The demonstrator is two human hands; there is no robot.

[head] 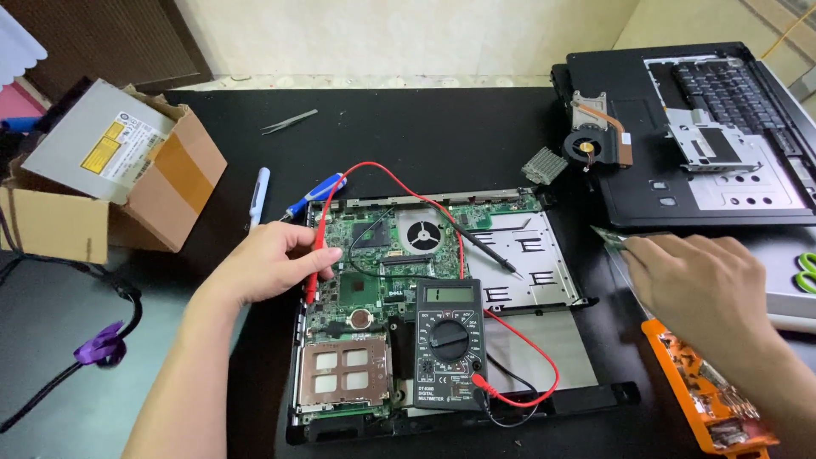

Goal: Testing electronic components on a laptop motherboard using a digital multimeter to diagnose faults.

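Surface: black table (442,127).
Left hand (276,259): pinches red probe (313,272) against green circuit board (361,280).
Centre: multimeter (449,344) lies on opened laptop.
Right hand (701,285): fingers closed on green memory stick (610,236).

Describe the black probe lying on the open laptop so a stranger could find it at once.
Start at the opened laptop base mid-table. On its silver metal plate, right of the round fan, lies the black probe, slanted. Unlike the red probe in the left hand, nobody holds it.
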